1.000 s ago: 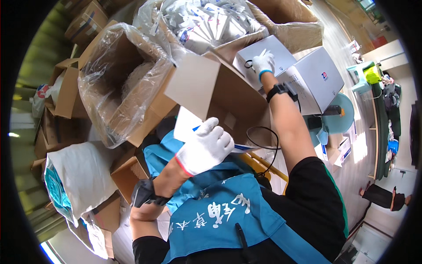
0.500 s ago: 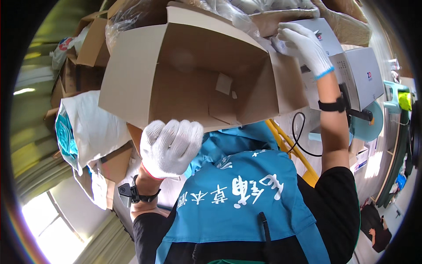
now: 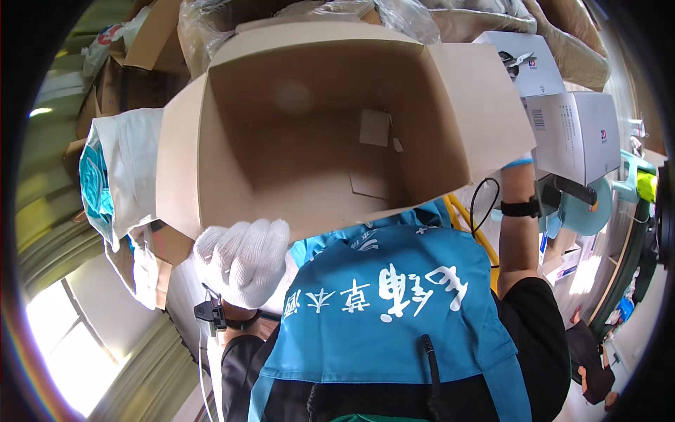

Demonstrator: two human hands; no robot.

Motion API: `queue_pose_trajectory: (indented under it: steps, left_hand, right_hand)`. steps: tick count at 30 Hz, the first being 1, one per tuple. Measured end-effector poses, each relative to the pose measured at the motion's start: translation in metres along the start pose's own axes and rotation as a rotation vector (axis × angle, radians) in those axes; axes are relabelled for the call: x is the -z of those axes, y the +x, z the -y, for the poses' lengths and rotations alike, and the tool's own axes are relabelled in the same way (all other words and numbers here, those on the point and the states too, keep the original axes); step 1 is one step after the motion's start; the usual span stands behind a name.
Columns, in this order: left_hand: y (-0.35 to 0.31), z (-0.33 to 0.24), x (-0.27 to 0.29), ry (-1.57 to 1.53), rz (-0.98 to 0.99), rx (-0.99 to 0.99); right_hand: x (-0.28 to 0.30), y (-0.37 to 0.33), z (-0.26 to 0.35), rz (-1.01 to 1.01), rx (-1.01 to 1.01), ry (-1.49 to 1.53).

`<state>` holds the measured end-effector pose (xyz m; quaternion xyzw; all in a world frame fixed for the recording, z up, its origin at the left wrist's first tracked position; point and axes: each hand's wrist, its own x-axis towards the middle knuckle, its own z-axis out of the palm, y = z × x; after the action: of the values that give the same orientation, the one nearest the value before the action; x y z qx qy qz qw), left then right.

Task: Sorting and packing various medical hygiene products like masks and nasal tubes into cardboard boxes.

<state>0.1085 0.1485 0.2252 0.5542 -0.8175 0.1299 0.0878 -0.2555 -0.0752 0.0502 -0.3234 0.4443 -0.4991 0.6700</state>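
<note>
An open cardboard box [image 3: 295, 151] faces me with its flaps spread out. Inside it a pale rectangular patch [image 3: 374, 127] and a small light scrap [image 3: 398, 145] show. My left hand [image 3: 243, 261], in a white knitted glove, is closed on the near left edge of the box, fingers curled over the rim. My right hand [image 3: 519, 162] is mostly hidden behind the box's right flap [image 3: 489, 105]; just its blue glove cuff and wrist show, so its fingers cannot be seen.
Two white boxes [image 3: 596, 137] stand at the right, with scissors [image 3: 517, 63] on the farther one. A white bag [image 3: 133, 169] with teal contents lies at left. Clear plastic wrap [image 3: 408, 20] is behind the box. A yellow bar [image 3: 485, 243] and black cable [image 3: 485, 184] are near my right arm.
The box has turned more squarely toward me, its right flap spreading outward. My left hand moved left and down onto its edge; my right hand came down behind the right flap.
</note>
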Motion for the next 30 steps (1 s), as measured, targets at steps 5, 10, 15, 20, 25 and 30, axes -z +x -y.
queue_pose_trajectory:
  steps: [5, 10, 15, 20, 25, 30]
  left_hand:
    - [0.002, 0.000, 0.002, -0.049, -0.182, 0.010]
    - [-0.011, -0.002, 0.012, -0.118, -0.049, 0.007]
    - [-0.003, 0.002, -0.019, -0.174, -0.192, 0.022]
    - [0.031, 0.020, -0.069, -0.356, -0.271, 0.146]
    - [0.052, 0.032, -0.119, -0.406, -0.331, 0.167]
    - [0.052, 0.026, -0.097, -0.346, -0.513, 0.107]
  right_hand:
    - [-0.055, -0.051, -0.030, 0.190, -0.200, 0.082]
    - [-0.104, -0.054, -0.044, 0.330, -0.274, 0.060]
    - [-0.132, -0.033, -0.056, 0.391, -0.245, -0.014]
    - [-0.162, -0.017, -0.058, 0.455, -0.212, -0.069]
    - [-0.169, -0.014, -0.056, 0.485, -0.184, -0.108]
    - [-0.167, -0.019, -0.052, 0.504, -0.169, -0.133]
